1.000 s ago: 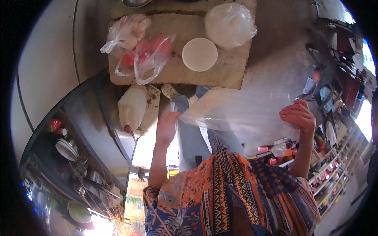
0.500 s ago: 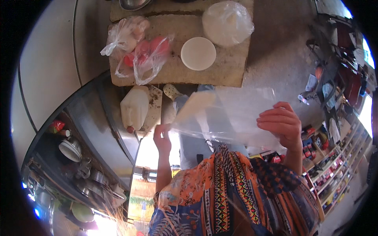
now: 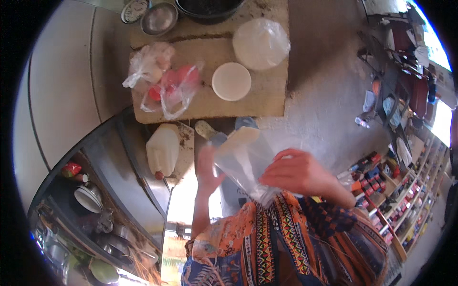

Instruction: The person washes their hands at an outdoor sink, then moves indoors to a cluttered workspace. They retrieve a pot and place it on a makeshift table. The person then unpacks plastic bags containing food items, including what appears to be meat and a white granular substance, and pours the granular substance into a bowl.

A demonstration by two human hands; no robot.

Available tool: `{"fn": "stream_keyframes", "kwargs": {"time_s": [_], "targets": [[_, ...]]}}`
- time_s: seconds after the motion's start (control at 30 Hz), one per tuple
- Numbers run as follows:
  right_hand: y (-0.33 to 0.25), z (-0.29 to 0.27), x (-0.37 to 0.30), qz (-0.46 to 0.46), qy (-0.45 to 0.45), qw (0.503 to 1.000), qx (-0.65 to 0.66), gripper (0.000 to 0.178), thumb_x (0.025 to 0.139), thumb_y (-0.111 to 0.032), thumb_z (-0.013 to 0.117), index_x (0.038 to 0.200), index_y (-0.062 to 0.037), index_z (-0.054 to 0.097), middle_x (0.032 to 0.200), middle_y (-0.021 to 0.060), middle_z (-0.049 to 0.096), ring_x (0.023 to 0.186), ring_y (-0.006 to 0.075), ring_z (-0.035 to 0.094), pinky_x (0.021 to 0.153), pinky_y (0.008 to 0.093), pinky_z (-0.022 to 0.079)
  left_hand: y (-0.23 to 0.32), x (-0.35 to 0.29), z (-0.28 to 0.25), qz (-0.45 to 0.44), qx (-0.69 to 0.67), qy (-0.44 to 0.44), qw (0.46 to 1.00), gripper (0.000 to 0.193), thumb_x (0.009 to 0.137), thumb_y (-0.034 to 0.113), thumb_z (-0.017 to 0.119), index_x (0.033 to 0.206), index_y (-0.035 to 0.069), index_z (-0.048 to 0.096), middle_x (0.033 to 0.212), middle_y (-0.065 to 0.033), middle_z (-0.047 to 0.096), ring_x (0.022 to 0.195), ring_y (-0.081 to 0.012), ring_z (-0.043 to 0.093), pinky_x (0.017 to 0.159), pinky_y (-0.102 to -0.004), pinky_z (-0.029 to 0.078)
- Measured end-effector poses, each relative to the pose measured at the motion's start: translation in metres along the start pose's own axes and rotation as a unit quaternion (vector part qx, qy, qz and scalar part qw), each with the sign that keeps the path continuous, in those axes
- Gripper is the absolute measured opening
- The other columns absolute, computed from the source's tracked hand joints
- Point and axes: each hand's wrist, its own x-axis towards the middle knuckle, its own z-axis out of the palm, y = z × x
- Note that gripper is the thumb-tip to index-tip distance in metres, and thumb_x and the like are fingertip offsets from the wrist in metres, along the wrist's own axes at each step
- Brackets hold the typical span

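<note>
A clear plastic bag (image 3: 245, 169) hangs in front of my chest, its lower part gathered in folds. A pale yellowish flat shape shows through its far end; I cannot tell if it is inside or behind. My right hand (image 3: 298, 174) is closed on the bag's right side, fingers bent over the plastic. My left hand (image 3: 206, 171) is beside the bag's left edge, blurred by motion, with the fingers upward and the thumb apart. On the worn board table (image 3: 267, 102) beyond are a white round bowl (image 3: 231, 81) and a rounded, white-filled plastic bag (image 3: 261, 44).
Also on the table lie a bag with red things (image 3: 176, 86), a knotted bag (image 3: 150, 62), a metal bowl (image 3: 159, 19) and a dark basin (image 3: 210, 9). A white jug (image 3: 162, 148) stands below. Pots fill a rack (image 3: 119, 233) at left; stocked shelves (image 3: 405, 205) line the right.
My right hand has moved left and nearer my chest, bunching the stretched bag. My left hand has shifted slightly right, its fingers spreading from a pinch. The view has tilted, showing more of the table's far end.
</note>
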Motion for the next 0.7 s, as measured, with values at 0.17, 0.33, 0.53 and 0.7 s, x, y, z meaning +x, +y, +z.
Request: {"fn": "stream_keyframes", "kwargs": {"time_s": [0.17, 0.33, 0.53, 0.7], "targets": [[-0.005, -0.061, 0.004, -0.018, -0.029, 0.998, -0.058, 0.024, 0.069, -0.014, 0.062, 0.093, -0.0093, 0.066, 0.088, 0.0026, 0.066, 0.079, 0.0164, 0.064, 0.075, 0.0317, 0.052, 0.108, 0.069, 0.003, 0.132, -0.121, 0.009, 0.984, 0.056, 0.067, 0.015, 0.069, 0.121, 0.007, 0.053, 0.129, -0.0111, 0.048, 0.127, -0.0301, 0.037, 0.105, -0.0441, 0.029], [0.131, -0.249, -0.026, -0.028, 0.03, 0.999, -0.019, 0.016, 0.069, -0.017, 0.068, 0.084, -0.0102, 0.066, 0.07, 0.0026, 0.064, 0.064, 0.0198, 0.063, 0.065, 0.032, 0.053, 0.247, 0.221, 0.031, 0.169, -0.162, 0.01, 0.972, 0.042, 0.069, -0.002, 0.059, 0.111, 0.008, 0.061, 0.112, -0.0088, 0.061, 0.111, -0.0298, 0.053, 0.095, -0.0412, 0.04], [0.124, -0.313, -0.001, 0.027, 0.106, 0.992, -0.062, 0.014, 0.07, -0.02, 0.074, 0.078, -0.0107, 0.067, 0.059, 0.0046, 0.059, 0.054, 0.0216, 0.059, 0.05, 0.0295, 0.046, 0.282, 0.235, -0.023, 0.166, -0.165, 0.065, 0.97, 0.031, 0.072, -0.006, 0.057, 0.102, 0.002, 0.061, 0.097, -0.0135, 0.063, 0.091, -0.0321, 0.058, 0.079, -0.0394, 0.045], [0.145, -0.346, 0.04, -0.001, 0.41, 0.912, -0.006, 0.044, 0.078, -0.021, 0.067, 0.114, 0.002, 0.056, 0.115, 0.0158, 0.059, 0.108, 0.0238, 0.057, 0.094, 0.0348, 0.042, 0.312, 0.24, -0.067, 0.044, -0.27, 0.138, 0.952, 0.011, 0.089, 0.0, 0.047, 0.092, -0.001, 0.058, 0.085, -0.0121, 0.059, 0.079, -0.0235, 0.057, 0.071, -0.0323, 0.044]]}}
